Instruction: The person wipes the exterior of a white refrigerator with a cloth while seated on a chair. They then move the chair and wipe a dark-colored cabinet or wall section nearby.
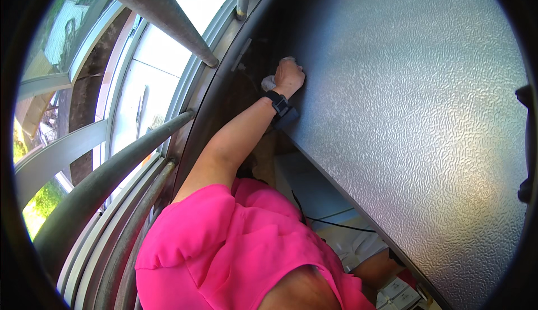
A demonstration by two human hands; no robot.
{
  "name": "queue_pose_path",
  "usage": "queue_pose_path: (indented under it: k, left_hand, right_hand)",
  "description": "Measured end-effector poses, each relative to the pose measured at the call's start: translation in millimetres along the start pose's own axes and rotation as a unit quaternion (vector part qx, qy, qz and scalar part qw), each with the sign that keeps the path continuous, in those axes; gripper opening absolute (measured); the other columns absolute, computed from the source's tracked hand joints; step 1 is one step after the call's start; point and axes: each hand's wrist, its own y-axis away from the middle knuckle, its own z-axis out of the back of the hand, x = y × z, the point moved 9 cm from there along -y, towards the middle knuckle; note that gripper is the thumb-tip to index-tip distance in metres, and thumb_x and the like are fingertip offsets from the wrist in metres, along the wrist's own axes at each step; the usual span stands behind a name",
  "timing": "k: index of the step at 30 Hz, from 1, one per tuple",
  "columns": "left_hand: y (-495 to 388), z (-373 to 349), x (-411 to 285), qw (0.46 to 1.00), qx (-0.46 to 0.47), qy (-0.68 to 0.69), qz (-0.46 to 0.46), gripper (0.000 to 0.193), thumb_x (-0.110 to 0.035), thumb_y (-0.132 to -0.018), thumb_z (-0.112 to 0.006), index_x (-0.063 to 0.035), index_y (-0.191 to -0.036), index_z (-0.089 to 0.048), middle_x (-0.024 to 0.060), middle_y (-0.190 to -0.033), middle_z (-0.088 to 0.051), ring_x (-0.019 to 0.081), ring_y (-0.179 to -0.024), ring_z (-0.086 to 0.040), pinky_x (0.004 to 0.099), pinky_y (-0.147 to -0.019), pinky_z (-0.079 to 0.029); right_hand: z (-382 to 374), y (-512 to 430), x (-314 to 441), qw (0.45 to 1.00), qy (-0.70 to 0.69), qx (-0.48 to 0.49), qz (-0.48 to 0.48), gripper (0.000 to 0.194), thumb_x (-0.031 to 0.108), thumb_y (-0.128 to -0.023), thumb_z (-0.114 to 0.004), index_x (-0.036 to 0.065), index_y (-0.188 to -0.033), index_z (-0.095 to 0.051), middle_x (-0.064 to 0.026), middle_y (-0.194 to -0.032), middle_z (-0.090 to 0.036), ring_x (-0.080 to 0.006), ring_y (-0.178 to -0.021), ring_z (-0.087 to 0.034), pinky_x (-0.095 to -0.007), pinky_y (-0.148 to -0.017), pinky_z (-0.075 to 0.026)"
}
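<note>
My left hand (289, 74) is closed around a crumpled white cloth or tissue (268, 83), which shows on both sides of the fist. The arm reaches up past a black wristband with a dark block-shaped device (280, 105). This hand is against or close to a dark, shadowed surface (260, 58), beside the edge of a large silver panel with an embossed texture (412, 112). At the lower right my other forearm (376, 268) passes behind the panel's edge, a dark band at its end; my right hand is hidden there.
Metal bars (122, 158) stand along the left, before a sliding window frame (174, 95). Below the panel hang dark cables (340, 224). White boxes or tiles with printed marks (397, 295) lie at the bottom right. A dark fitting (523, 142) edges the far right.
</note>
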Motion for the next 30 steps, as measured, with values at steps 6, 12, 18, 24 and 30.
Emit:
queue_pose_path:
  k: [6, 12, 18, 24, 30]
  left_hand:
    - [5.2, 11.7, 46.5, 0.998, 0.014, -0.055, -0.003, 0.026, -0.008, -0.093, -0.063, -0.0071, -0.117, -0.074, 0.0233, -0.122, -0.069, 0.0398, -0.117, -0.066, 0.0466, -0.1, -0.055]
    - [20.0, 56.1, 164.9, 0.971, -0.049, -0.234, 0.013, 0.018, -0.011, -0.097, -0.059, -0.0058, -0.104, -0.074, 0.022, -0.112, -0.072, 0.0408, -0.111, -0.068, 0.0502, -0.095, -0.056]
    - [93.3, 54.0, 351.0, 0.95, 0.03, -0.284, 0.127, 0.034, -0.024, -0.099, -0.057, -0.0065, -0.127, -0.067, 0.0239, -0.123, -0.07, 0.0416, -0.116, -0.067, 0.0536, -0.098, -0.054]
    - [112.7, 48.3, 393.7, 0.962, 0.037, -0.254, 0.094, 0.035, -0.028, -0.094, -0.067, -0.0026, -0.118, -0.07, 0.0246, -0.116, -0.072, 0.0429, -0.11, -0.069, 0.0521, -0.093, -0.056]
    - [106.8, 56.2, 247.4, 0.985, 0.07, -0.159, 0.016, 0.026, -0.021, -0.097, -0.062, -0.0008, -0.107, -0.073, 0.0265, -0.107, -0.072, 0.0456, -0.103, -0.07, 0.0519, -0.089, -0.055]
  right_hand:
    - [0.0, -1.4, 0.3, 1.0, 0.004, 0.001, 0.003, 0.079, 0.037, -0.109, -0.041, -0.004, -0.164, -0.002, -0.031, -0.169, -0.003, -0.0412, -0.158, -0.014, -0.0538, -0.128, -0.015]
    - [-1.2, -2.7, 0.9, 1.0, 0.002, 0.0, 0.007, 0.079, 0.036, -0.109, -0.042, -0.004, -0.164, -0.002, -0.0313, -0.169, -0.004, -0.0415, -0.158, -0.014, -0.054, -0.128, -0.015]
    - [-0.7, -6.1, 2.0, 1.0, -0.002, -0.009, 0.011, 0.08, 0.035, -0.109, -0.044, -0.004, -0.164, -0.002, -0.0316, -0.169, -0.004, -0.0417, -0.158, -0.014, -0.0541, -0.128, -0.015]
    - [-1.1, -12.4, 1.3, 0.999, -0.008, -0.022, 0.021, 0.08, 0.033, -0.108, -0.046, -0.004, -0.164, -0.002, -0.0319, -0.169, -0.005, -0.0419, -0.158, -0.014, -0.0542, -0.128, -0.014]
    - [3.6, -23.4, 1.9, 0.998, -0.018, -0.05, 0.034, 0.081, 0.032, -0.108, -0.048, -0.004, -0.164, -0.002, -0.0322, -0.169, -0.006, -0.0421, -0.158, -0.014, -0.0544, -0.128, -0.014]
